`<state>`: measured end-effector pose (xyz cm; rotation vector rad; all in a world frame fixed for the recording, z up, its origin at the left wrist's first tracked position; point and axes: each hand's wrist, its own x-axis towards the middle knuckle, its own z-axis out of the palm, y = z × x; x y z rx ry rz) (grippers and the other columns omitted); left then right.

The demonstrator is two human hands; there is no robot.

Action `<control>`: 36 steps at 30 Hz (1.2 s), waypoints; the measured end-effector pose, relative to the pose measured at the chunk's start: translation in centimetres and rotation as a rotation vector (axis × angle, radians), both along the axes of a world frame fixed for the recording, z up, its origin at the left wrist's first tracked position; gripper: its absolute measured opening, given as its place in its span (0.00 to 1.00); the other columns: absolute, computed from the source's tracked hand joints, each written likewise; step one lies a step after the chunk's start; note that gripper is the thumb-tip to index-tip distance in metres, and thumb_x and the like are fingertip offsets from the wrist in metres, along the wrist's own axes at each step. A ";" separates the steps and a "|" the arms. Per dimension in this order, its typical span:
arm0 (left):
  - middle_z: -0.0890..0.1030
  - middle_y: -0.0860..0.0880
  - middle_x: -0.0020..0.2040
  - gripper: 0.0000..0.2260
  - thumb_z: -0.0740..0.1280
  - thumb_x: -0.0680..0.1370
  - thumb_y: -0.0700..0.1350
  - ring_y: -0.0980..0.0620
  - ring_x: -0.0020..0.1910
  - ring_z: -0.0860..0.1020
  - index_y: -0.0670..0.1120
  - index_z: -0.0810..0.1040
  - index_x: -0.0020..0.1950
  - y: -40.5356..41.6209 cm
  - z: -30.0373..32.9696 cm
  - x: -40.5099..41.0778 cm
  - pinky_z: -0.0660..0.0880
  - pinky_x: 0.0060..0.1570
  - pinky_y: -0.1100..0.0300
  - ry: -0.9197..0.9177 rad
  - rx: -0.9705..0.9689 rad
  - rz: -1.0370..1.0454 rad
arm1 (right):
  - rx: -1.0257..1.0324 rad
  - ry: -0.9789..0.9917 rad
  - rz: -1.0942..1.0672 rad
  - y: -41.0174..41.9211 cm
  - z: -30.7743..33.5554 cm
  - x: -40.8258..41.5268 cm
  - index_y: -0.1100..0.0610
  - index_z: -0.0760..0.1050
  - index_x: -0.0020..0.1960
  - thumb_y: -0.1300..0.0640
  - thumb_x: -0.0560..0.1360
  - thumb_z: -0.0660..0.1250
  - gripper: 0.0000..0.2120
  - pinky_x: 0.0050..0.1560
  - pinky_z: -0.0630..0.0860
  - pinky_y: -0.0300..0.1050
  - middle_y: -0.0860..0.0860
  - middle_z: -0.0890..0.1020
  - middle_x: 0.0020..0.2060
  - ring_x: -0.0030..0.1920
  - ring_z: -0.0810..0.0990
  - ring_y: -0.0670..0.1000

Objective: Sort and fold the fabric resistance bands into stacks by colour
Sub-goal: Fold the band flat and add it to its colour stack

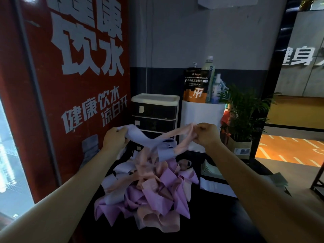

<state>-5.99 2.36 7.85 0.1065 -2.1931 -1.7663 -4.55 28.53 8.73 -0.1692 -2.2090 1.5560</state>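
- While raised, left hand [114,140] grips pale lavender fabric band [140,137]; right hand [206,135] pinches peach fabric band [177,135].
- Tangled pile of purple, peach, lavender bands [150,190] lies below both hands, on dark surface [219,216].

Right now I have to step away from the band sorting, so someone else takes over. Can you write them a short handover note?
Left hand grips a pale lilac band, raised above the pile.
Right hand grips a peach band; the two bands cross and look tangled.
The pile of lilac, peach and purple bands lies loose on the dark table.
Done: no folded stacks visible.
Left: untangle, fold, stack every colour.
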 end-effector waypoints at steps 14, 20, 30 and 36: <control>0.70 0.38 0.46 0.12 0.57 0.82 0.46 0.41 0.49 0.73 0.37 0.68 0.54 -0.8 -3.3 -0.6 0.73 0.53 0.48 -0.050 -0.316 -0.110 | -0.026 -0.032 0.050 -1.0 -2.7 -0.2 0.73 0.75 0.49 0.67 0.77 0.60 0.09 0.56 0.75 0.63 0.68 0.79 0.44 0.52 0.78 0.68; 0.63 0.48 0.33 0.12 0.55 0.83 0.45 0.52 0.31 0.61 0.46 0.65 0.39 -0.6 -0.4 -0.5 0.61 0.35 0.58 0.107 -0.278 -0.176 | 0.045 0.154 0.125 -1.9 0.7 -0.1 0.65 0.77 0.53 0.65 0.79 0.58 0.10 0.41 0.72 0.41 0.58 0.79 0.47 0.46 0.75 0.52; 0.72 0.44 0.39 0.05 0.59 0.81 0.42 0.51 0.35 0.70 0.41 0.71 0.50 0.9 -2.4 -0.3 0.68 0.32 0.65 0.019 -0.343 -0.206 | 0.098 0.415 0.224 -6.8 8.5 -0.7 0.58 0.78 0.58 0.59 0.79 0.62 0.11 0.49 0.73 0.34 0.48 0.79 0.50 0.50 0.76 0.45; 0.68 0.49 0.31 0.13 0.59 0.81 0.38 0.54 0.30 0.66 0.47 0.67 0.36 -0.5 0.3 -0.7 0.63 0.31 0.64 0.147 -0.311 -0.161 | -0.067 0.487 0.108 -5.7 11.3 -1.9 0.58 0.79 0.55 0.61 0.78 0.62 0.09 0.55 0.77 0.48 0.49 0.80 0.44 0.46 0.78 0.48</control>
